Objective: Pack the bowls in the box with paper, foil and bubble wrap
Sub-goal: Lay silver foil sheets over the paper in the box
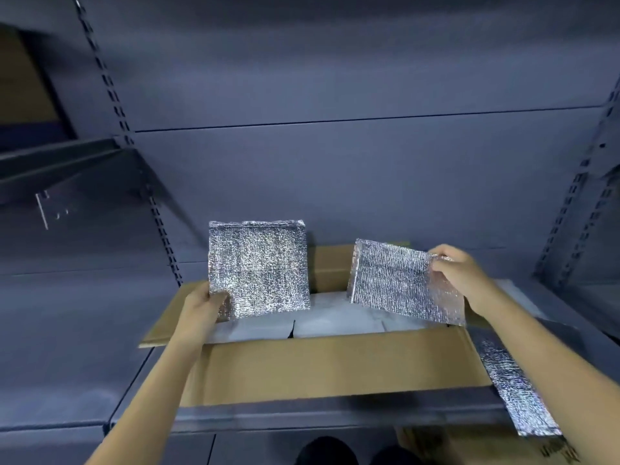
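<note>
Your left hand [204, 305] pinches the lower left corner of a square, silver, quilted foil pad [258, 266], which stands upright above the left end of the open brown cardboard box [335, 367]. The box lies straight below both grips, its long axis running left to right along the grey metal shelf [84, 364], so I judge the coming move is a lowering rather than a reach. Inside, white paper bundles [339, 317] cover the bottom; you cannot tell whether bowls sit in them. Over the right end a second silver foil pad [402, 283] hangs tilted, its top edge sloping down to the right, pinched at its upper right corner by your right hand [459, 273]. A third silver foil strip [516, 391] lies just beside the box's near right corner.
</note>
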The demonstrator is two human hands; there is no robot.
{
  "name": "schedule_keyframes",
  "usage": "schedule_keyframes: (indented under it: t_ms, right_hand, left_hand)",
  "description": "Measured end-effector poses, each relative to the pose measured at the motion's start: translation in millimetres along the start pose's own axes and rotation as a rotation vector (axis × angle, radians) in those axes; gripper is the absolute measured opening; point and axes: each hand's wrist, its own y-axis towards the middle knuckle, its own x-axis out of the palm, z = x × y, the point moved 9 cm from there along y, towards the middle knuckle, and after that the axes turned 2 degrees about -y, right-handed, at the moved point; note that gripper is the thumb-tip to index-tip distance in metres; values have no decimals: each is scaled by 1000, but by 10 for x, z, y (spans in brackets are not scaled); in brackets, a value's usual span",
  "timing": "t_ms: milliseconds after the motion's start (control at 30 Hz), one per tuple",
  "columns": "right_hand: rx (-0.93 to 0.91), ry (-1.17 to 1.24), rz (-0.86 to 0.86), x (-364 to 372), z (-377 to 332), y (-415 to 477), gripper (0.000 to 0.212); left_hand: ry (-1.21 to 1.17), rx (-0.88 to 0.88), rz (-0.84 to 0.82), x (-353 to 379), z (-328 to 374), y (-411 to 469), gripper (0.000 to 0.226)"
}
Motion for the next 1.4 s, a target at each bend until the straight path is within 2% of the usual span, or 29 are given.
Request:
schedule_keyframes:
  t_ms: [100,267,333,400,500,567,633,700,900,1100,1167,1267,1400]
  right_hand:
    - [-20,-57,18,116,-43,104,21]
    - [-28,-265,-102,447,32,178,24]
    - [-93,-477,-128,551,73,170,35]
    - [-202,-668,-72,621,36,94,42]
    - [-314,-690,-24,701,-86,-87,36]
    - [-392,-637,-175,862,-124,-185,29]
    - [-375,-611,-390,1048,-78,-294,26]
    - [-316,-622,-508,1127,-23,-379,26]
    - [-241,-622,-474,1029,59,-365,19]
    - [-233,-615,-388,881,23,-337,52]
    - [-217,-593,-377,854,36,-306,55]
    - [-194,-579,-401,878,110,-306,45]
    - [-252,-537,-230,776,93,-330,28]
  left_hand:
    - [50,9,31,-77,-81,15,20]
    - [57,44,45,-96,-73,21,15]
    - [59,49,40,-83,-73,22,15]
    - [64,56,30,-66,-78,24,15]
    - [58,69,24,-61,-70,26,11]
    - [58,83,25,-63,-50,14,11]
    - [53,95,29,-61,-27,-7,17]
    - [45,89,30,-53,-23,-21,19]
    - [53,60,33,-48,-60,-5,17]
    - [62,59,43,-40,-57,6,21]
    - [62,55,41,-39,-63,15,22]
    - [61,61,31,-34,-52,8,18]
    - [-37,19,-17,-28,-1,-15,22]
